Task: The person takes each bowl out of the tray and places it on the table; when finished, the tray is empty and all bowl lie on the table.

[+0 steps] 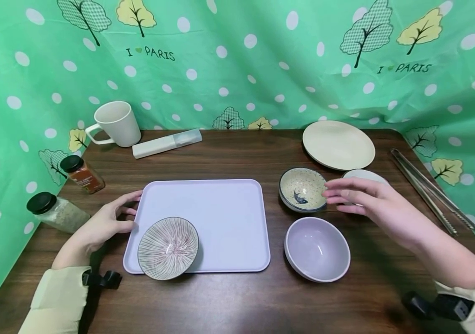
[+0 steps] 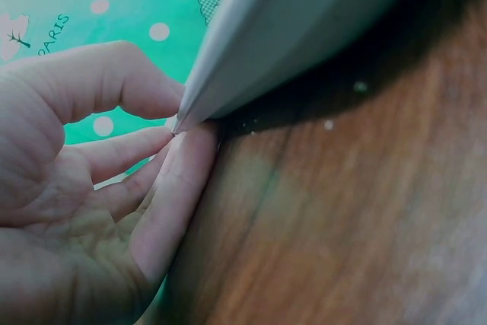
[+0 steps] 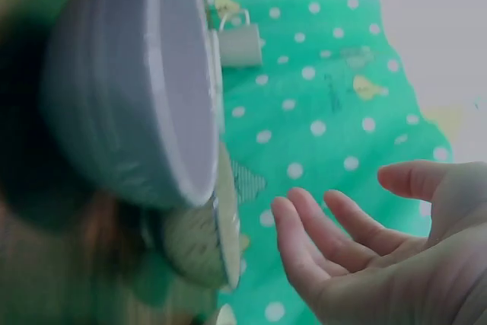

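A lavender tray (image 1: 224, 222) lies on the table, and my left hand (image 1: 103, 222) pinches its left edge between thumb and fingers. The left wrist view shows the fingertips right on the tray's rim (image 2: 228, 66). On the tray's lower left sits a striped bowl (image 1: 168, 248), its side reaching past the front edge. My right hand (image 1: 362, 197) holds nothing, its fingers loosely extended beside a speckled bowl with a blue fish (image 1: 300, 188). Just in front stands a lavender bowl (image 1: 316, 248). A white dish (image 1: 367, 175) is partly hidden behind the right hand.
A cream plate (image 1: 337, 144) stands at the back right, with metal tongs (image 1: 425, 190) along the right side. At the back left are a white mug (image 1: 118, 124) and a long white case (image 1: 166, 144). Two spice jars, red (image 1: 87, 178) and pale (image 1: 63, 215), lean near the left edge.
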`<state>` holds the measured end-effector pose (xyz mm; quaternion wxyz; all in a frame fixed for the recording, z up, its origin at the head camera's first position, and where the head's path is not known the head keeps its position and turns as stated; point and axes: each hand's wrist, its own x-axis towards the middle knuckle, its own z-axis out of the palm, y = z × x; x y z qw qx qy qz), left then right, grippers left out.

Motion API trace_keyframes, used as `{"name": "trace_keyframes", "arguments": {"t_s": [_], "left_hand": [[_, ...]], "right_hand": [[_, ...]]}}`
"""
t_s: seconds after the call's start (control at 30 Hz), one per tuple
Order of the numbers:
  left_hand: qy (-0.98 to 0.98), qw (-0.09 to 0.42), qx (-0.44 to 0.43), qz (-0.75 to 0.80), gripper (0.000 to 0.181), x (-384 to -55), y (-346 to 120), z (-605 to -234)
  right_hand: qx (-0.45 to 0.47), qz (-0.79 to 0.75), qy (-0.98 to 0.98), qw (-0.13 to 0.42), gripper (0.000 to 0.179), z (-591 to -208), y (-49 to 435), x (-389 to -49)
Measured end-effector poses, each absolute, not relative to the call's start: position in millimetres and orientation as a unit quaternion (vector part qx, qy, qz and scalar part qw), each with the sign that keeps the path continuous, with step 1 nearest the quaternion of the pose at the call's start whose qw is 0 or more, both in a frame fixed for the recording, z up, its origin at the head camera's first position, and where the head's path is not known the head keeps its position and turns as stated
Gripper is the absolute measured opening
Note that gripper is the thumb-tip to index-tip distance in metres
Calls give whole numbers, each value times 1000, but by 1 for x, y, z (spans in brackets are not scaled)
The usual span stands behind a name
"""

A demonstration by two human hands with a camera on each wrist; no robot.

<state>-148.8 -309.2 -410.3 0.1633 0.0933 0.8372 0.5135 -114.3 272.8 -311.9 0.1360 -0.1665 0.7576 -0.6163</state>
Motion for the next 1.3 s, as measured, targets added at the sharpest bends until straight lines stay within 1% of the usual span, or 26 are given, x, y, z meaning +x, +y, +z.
{"name": "trace_keyframes", "arguments": {"t_s": [0.13, 0.27, 0.5, 0.67, 0.93, 1.3], "left_hand": [[837, 164, 92, 514, 80, -148, -310, -410], [837, 164, 92, 515, 79, -148, -310, -410], [837, 160, 95, 514, 79, -148, -312, -412], [837, 159, 96, 514, 79, -147, -312, -413], [838, 154, 99, 513, 79, -147, -312, -412], [836, 150, 104, 518, 81, -148, -311, -414]], "right_hand": [[-169, -635, 735, 165, 38, -297, 251, -123], [-161, -621, 742, 193, 45, -284, 227, -129], [-159, -587, 763, 218, 44, -273, 184, -145], [-167, -588, 755, 235, 42, -276, 156, -157], [-192, -569, 754, 267, 42, -287, 108, -165], [-180, -552, 744, 331, 42, -317, 54, -162]]}}
